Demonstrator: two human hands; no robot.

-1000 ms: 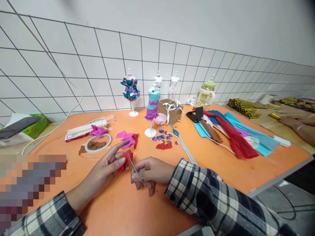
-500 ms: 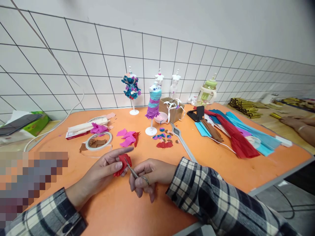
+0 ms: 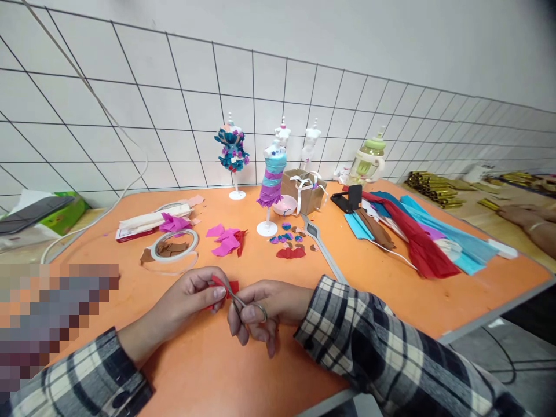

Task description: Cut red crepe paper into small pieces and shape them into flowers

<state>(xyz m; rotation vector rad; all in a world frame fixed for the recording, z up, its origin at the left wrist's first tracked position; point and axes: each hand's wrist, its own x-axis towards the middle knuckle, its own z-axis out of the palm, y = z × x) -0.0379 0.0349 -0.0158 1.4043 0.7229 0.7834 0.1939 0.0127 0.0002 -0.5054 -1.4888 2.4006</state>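
Observation:
My left hand (image 3: 191,301) is closed on a small piece of red crepe paper (image 3: 231,286) just above the orange table (image 3: 208,370). My right hand (image 3: 264,310) grips small metal scissors (image 3: 243,302), with fingers through the loops and the blades at the red paper. Both sleeves are black and white plaid. Beyond my hands stands a small mannequin (image 3: 271,185) dressed in blue and purple paper, with paper scraps (image 3: 289,246) at its base.
Pink paper pieces (image 3: 226,242), a tape ring (image 3: 171,253) and a flat red-edged packet (image 3: 150,223) lie to the left. Red, blue and brown crepe sheets (image 3: 417,237) lie at right. More mannequins (image 3: 232,156), a paper bag (image 3: 304,194) and a bottle (image 3: 367,162) stand at the back. Another person's hand (image 3: 525,223) rests far right.
My left index finger, stretched out before, has curled down onto the red paper. The scissors have moved up to the paper, and both hands sit closer together.

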